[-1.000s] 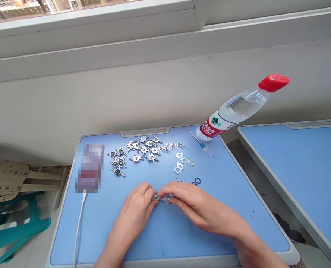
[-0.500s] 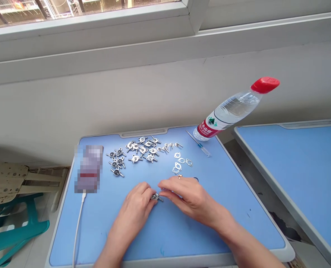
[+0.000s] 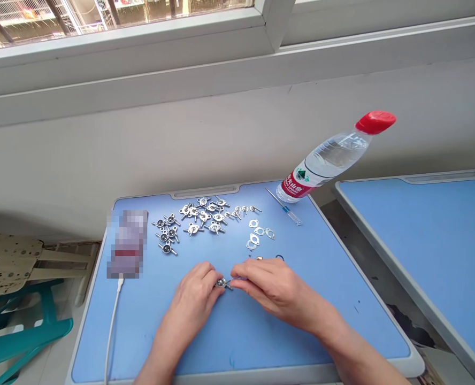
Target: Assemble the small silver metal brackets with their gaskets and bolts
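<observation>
My left hand (image 3: 191,306) pinches a small silver metal fitting (image 3: 221,283) with a dark round centre, just above the blue tabletop (image 3: 237,342). My right hand (image 3: 275,286) is close against it from the right. Its fingers seem to hold a small purple-handled tool (image 3: 239,278), mostly hidden, whose tip meets the fitting. Beyond my hands lies a scattered group of similar silver fittings (image 3: 197,219). Several flat silver gaskets (image 3: 255,233), a small gold ring (image 3: 259,258) and a dark O-ring (image 3: 280,258) lie nearer my right hand.
A pixelated phone (image 3: 127,243) with a white cable (image 3: 113,326) lies at the table's left. A red-capped water bottle (image 3: 329,160) tilts up at the far edge, beside a clear-handled screwdriver (image 3: 289,214). Another blue table (image 3: 414,256) stands right; a teal stool (image 3: 16,331) stands left.
My right fingers have closed in on the fitting from their more open spread half a second ago. The whole view has shifted slightly, and my left hand keeps its hold.
</observation>
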Available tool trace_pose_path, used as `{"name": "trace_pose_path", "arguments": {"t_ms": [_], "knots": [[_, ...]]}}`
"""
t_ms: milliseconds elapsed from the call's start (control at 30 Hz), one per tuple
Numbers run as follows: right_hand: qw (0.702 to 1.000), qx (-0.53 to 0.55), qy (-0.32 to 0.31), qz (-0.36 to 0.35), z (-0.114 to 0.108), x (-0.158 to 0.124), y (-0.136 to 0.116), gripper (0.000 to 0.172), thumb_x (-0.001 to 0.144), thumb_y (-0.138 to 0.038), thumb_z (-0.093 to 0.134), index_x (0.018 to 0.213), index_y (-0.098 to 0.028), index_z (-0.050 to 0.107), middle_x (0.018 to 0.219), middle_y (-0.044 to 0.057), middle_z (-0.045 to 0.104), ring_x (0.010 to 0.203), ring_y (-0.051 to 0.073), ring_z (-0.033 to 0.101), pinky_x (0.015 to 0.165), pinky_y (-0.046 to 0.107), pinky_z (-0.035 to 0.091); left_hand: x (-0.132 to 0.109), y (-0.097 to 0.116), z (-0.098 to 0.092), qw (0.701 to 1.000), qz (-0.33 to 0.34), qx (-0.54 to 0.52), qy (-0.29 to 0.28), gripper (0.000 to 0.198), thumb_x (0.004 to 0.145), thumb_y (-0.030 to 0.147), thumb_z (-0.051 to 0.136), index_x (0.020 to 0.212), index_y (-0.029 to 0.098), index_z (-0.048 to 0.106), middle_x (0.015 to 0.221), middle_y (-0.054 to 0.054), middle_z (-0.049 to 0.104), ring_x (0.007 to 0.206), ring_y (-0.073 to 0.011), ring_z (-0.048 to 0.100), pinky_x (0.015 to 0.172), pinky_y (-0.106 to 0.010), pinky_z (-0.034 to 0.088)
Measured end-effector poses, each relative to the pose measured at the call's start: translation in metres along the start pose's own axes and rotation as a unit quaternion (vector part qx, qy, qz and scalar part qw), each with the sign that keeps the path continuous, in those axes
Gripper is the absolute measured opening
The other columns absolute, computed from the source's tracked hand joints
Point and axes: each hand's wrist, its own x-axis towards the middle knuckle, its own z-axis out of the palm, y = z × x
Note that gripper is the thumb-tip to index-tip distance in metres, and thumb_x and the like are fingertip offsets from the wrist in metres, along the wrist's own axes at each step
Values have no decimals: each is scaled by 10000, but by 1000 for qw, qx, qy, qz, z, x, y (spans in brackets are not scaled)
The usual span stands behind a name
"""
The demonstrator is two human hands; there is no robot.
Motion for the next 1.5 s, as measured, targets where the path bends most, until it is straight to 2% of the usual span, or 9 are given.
{"name": "trace_pose_path", "arguments": {"t_ms": [67, 167, 267, 400, 633, 933, 1200, 1367, 1500], "knots": [[1000, -4, 4, -6, 2, 1, -1, 311, 1040, -260, 410, 843, -147, 624, 632, 7, 602, 525, 120, 511, 478, 274, 367, 1, -1, 1, 1000, 5, -5, 6, 65, 956, 144, 555, 967, 191, 599, 931, -20, 580, 856, -190, 575, 730, -302, 465], [1000, 30, -3, -5, 1, 3, -4, 249, 1029, -171, 390, 1005, -132, 635, 784, 52, 674, 680, 143, 604, 566, 264, 445, 2, -2, 1, 1000, 2, -6, 13, 63, 949, 140, 559, 922, 191, 584, 910, -14, 568, 827, -184, 566, 720, -298, 462], [996, 81, -39, -6, -3, 4, -5, 359, 987, -51, 338, 1199, -169, 602, 893, 57, 693, 777, 147, 628, 639, 267, 493, 2, -1, 1, 1000, -2, -13, 14, 79, 943, 129, 558, 895, 190, 575, 890, -6, 560, 811, -177, 561, 714, -292, 466], [990, 116, -82, 8, -10, 2, -3, 452, 946, -18, 329, 1276, -204, 575, 907, 45, 692, 800, 152, 622, 666, 282, 516, 2, 0, 0, 1000, -5, -7, 7, 85, 930, 110, 572, 891, 185, 580, 900, -6, 566, 829, -179, 567, 726, -294, 473], [999, 52, -6, 3, -6, -2, 3, 214, 1007, -135, 424, 1032, -150, 635, 773, 31, 711, 658, 142, 638, 572, 276, 475, 2, -1, 0, 1000, -4, 23, -2, 107, 921, 94, 582, 971, 186, 603, 932, -18, 588, 846, -190, 593, 726, -307, 480], [1000, -1, 18, 16, -2, -2, -6, 293, 1040, -215, 383, 886, -157, 624, 663, 15, 666, 526, 117, 569, 494, 264, 396, 2, -2, 0, 1000, 3, 15, 11, 116, 938, 111, 549, 996, 201, 594, 965, -27, 606, 871, -190, 596, 770, -319, 494], [998, 47, 10, 28, 1, -1, -3, 290, 1035, -242, 398, 877, -166, 629, 693, 24, 664, 574, 129, 574, 529, 264, 418, 4, -2, -3, 1000, 8, -4, 23, 86, 929, 124, 556, 942, 196, 601, 934, -23, 604, 835, -180, 589, 734, -295, 477], [986, 159, -37, 27, -2, 3, -1, 243, 1010, -172, 406, 1067, -168, 642, 818, 42, 696, 717, 152, 616, 629, 278, 486, 3, 0, -6, 1000, 5, -20, 23, 97, 935, 136, 545, 886, 195, 604, 890, -15, 579, 813, -174, 572, 683, -267, 450], [981, 185, -51, 33, -5, 2, 1, 250, 994, -135, 418, 1108, -167, 637, 903, 61, 709, 810, 166, 637, 708, 302, 512, 2, 2, -7, 998, 16, -49, 25, 120, 934, 114, 534, 966, 202, 609, 939, -18, 580, 878, -177, 570, 750, -274, 465]]}}
